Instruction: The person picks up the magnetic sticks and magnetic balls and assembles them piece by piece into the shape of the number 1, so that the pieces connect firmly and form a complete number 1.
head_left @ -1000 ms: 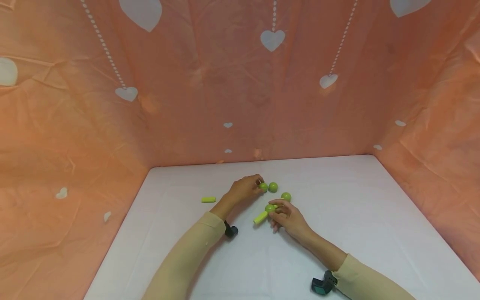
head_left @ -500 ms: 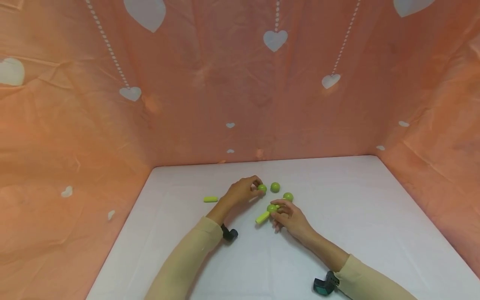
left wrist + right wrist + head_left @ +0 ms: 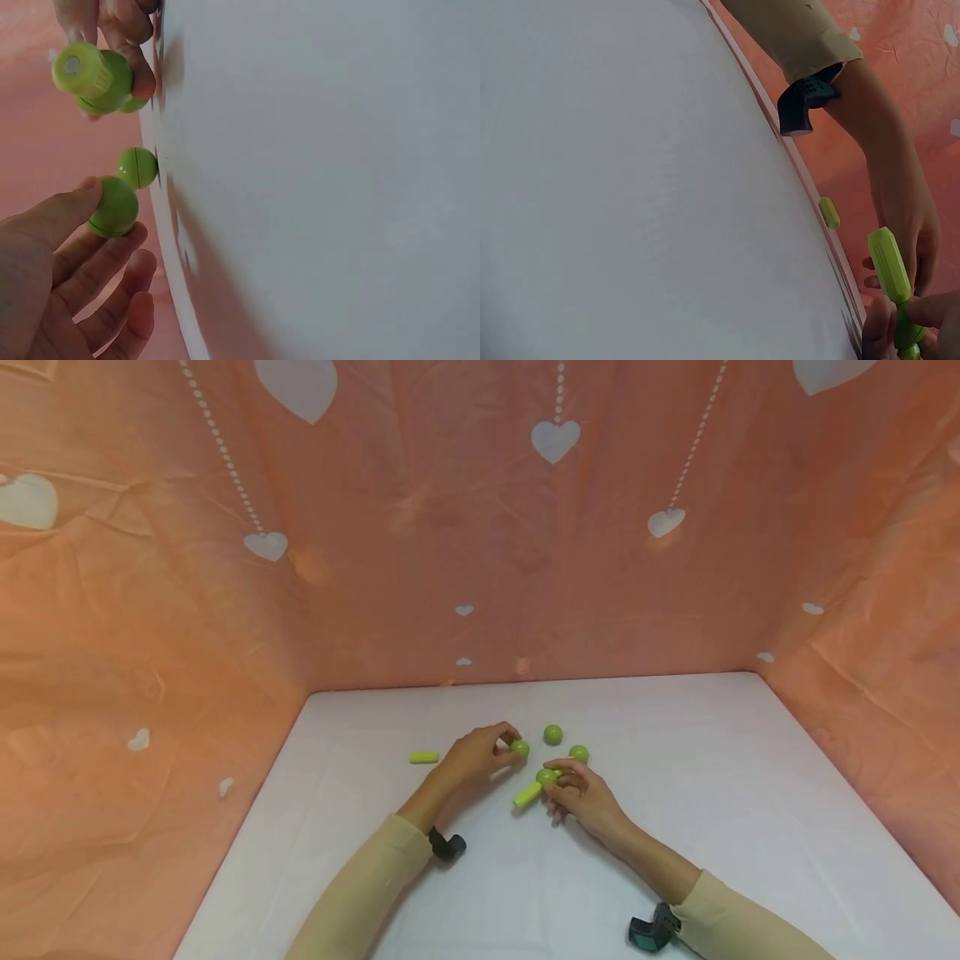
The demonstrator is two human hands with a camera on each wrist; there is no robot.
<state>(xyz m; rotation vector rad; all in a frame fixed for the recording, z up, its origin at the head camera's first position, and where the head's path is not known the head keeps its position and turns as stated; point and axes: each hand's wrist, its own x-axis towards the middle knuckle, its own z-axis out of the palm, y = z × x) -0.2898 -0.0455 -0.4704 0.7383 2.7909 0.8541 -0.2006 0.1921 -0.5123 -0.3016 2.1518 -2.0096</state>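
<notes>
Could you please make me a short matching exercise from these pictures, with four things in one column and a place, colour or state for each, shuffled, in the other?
Column one
1. Left hand
2. Right hand
3. Loose rod
4. Backdrop

Column two
A. Lies on the white table, to the left of both hands
B. Grips a ball-and-rod piece
C. Orange, with pale hearts
D. Pinches a single green ball

Right pairs: 1-D, 2-B, 3-A, 4-C
</notes>
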